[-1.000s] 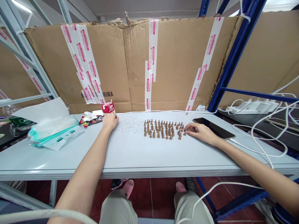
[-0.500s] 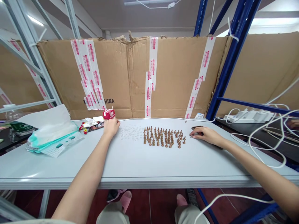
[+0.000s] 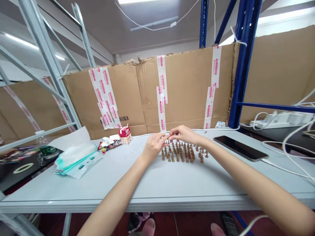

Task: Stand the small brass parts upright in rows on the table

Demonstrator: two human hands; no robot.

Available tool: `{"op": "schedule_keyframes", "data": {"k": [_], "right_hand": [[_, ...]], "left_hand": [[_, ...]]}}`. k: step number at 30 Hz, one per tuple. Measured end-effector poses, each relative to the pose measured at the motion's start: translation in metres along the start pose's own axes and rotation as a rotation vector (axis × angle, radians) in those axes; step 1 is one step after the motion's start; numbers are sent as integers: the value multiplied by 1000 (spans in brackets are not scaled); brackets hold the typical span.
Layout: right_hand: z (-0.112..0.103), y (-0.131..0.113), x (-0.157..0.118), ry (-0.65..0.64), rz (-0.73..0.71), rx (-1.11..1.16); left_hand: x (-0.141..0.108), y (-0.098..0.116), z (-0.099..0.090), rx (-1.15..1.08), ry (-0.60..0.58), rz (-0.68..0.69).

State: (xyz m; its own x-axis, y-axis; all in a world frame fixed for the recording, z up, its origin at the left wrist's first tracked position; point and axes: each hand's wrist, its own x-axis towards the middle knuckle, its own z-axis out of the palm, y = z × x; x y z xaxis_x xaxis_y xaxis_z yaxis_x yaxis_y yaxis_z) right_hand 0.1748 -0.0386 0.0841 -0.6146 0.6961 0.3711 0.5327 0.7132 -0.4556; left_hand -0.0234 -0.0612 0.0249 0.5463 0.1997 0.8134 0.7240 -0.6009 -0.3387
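Black printed letters reading "HINA" show on a brown corrugated cardboard sheet (image 3: 187, 88), crossed by three bands of red-printed white packing tape (image 3: 104, 98). On the pale grey table (image 3: 157, 186) stand several dozen upright copper-coloured screws (image 3: 183, 154) in a loose cluster. The left hand (image 3: 154, 147) and the right hand (image 3: 183, 134) reach over its far edge, fingers narrowly curled, tips almost meeting; whether either holds a screw, I cannot tell. Nearby lie a faint scatter of tiny pale rings (image 3: 134, 151), one red-and-white carton (image 3: 125, 135), one black smartphone (image 3: 240, 148) and one white tissue pack (image 3: 75, 151).
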Motion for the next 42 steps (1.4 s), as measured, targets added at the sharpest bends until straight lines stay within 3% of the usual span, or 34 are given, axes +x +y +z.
{"op": "schedule_keyframes", "data": {"k": [4,8,14,20,28,42], "right_hand": [[29,-4,14,-4,-7,218],[40,4,8,-7,-22,360],[50,-4,-2,17,-82,304],[54,-5,-1,166,-99,153],[52,-1,-2,208,-107,-33],[58,-2,-2,242,-94,78]], "left_hand": [[-4,-10,-3,36,43,-50],[-7,-14,-2,84,2,-28],[-6,-10,-4,116,-48,-88],[-1,-8,-5,134,-80,-134],[-2,-11,-3,125,-125,-84],[-3,-9,2,87,-192,-115]]}}
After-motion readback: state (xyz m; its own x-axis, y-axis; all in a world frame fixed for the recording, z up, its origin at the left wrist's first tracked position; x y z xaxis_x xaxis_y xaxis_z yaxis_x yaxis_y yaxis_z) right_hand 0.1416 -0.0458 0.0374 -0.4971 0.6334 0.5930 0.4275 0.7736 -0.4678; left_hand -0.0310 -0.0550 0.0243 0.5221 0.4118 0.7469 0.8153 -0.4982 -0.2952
